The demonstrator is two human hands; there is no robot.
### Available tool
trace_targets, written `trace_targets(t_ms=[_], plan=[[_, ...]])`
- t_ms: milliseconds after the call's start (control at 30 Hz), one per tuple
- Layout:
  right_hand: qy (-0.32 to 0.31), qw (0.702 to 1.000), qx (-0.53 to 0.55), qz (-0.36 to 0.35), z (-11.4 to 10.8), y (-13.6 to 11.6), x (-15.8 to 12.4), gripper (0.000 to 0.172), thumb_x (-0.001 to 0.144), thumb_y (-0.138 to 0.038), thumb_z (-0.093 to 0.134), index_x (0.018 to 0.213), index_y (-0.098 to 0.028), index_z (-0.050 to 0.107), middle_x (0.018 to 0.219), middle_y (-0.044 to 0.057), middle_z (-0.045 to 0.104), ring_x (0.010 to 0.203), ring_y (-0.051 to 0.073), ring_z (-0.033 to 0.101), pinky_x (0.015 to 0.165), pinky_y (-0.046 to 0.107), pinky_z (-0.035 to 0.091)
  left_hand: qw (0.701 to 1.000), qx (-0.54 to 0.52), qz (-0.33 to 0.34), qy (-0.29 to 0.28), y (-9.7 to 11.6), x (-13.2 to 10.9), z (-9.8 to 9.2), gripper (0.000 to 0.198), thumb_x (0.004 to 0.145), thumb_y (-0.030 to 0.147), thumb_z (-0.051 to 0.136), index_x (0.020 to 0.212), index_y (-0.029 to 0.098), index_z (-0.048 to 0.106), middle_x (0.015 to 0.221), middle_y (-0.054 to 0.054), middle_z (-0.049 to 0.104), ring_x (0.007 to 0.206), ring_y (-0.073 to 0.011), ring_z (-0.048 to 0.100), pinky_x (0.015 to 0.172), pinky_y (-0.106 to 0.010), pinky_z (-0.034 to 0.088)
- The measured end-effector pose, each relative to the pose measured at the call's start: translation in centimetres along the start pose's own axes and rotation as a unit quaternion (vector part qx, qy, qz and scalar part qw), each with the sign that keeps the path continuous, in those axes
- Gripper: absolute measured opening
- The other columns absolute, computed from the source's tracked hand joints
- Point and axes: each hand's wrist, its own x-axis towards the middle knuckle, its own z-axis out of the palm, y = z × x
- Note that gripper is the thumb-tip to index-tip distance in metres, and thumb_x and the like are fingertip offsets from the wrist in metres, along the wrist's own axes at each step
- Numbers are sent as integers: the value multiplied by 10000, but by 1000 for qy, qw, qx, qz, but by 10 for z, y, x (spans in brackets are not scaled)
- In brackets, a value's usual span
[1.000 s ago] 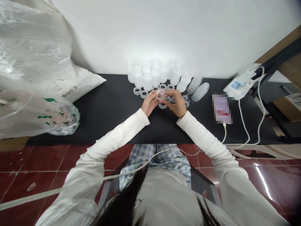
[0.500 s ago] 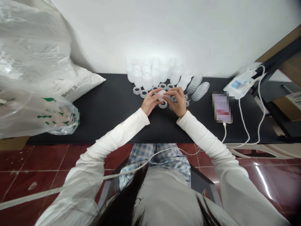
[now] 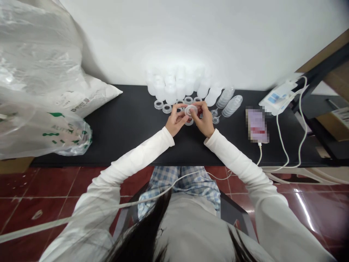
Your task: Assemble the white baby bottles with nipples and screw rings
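Between my two hands is a clear, round plastic ring cap [image 3: 191, 110], its face turned up toward me. My left hand [image 3: 176, 121] grips its left side with thumb and fingers. On the other side my right hand [image 3: 204, 120] pinches it, the thumb lying over the face. Several similar ring caps [image 3: 167, 108] lie on the black table behind and under my hands. Translucent white bottles [image 3: 171, 92] stand in a group at the wall. Whether another part sits inside the held cap I cannot tell.
Two stacks of clear domed covers [image 3: 232, 106] lie right of the bottles. Further right are a phone [image 3: 257, 125] on a charging cable and a white power strip [image 3: 278, 100]. Large plastic bags [image 3: 68, 127] fill the table's left end. A cable crosses my lap.
The held cap has been turned so that its round face shows, and it sits slightly further right. My right thumb has moved onto it; both hands stay close together.
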Motion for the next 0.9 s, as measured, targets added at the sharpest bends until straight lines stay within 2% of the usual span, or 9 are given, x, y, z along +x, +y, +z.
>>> trace_targets(t_ms=[233,400,533,667,800,900], plan=[[-26,999,9,-22,5,3,-6,409,983,-658,453,1085,-262,460,659,-44,465,546,147,474,516,323,439,996,64,46,38,-1,1,1,431,951,596,584,1149,242,439,984,-47,746,707,-122,714,653,-273,607],[-67,996,7,-56,3,1,-7,370,1024,-608,380,1136,-258,421,752,1,589,560,151,520,546,346,484,983,159,67,67,0,0,1,424,974,605,526,1153,228,456,901,-27,740,615,-97,668,592,-237,560],[-80,996,2,-50,0,-3,-8,396,1038,-597,340,1200,-253,451,776,14,636,551,151,518,573,357,498,971,213,78,71,2,-1,0,433,983,606,501,1175,219,472,851,-10,735,608,-101,658,609,-246,553],[-88,995,5,-42,1,-5,-9,414,1036,-586,359,1237,-251,498,933,66,708,649,175,594,618,370,524,967,226,80,89,3,-1,-2,417,975,616,509,1102,219,476,757,19,709,533,-91,608,552,-236,519],[-75,997,20,-29,5,-5,-10,378,1032,-592,370,1145,-259,508,874,45,709,605,163,560,589,355,499,963,237,86,97,3,-1,-1,409,962,626,525,993,219,493,816,-2,728,603,-102,646,614,-261,552],[-74,996,47,-11,9,-5,-11,360,1028,-591,387,1117,-263,505,926,40,726,587,147,539,591,347,487,965,225,82,106,0,0,-2,424,940,642,555,950,220,515,764,8,696,596,-106,619,607,-268,538]])
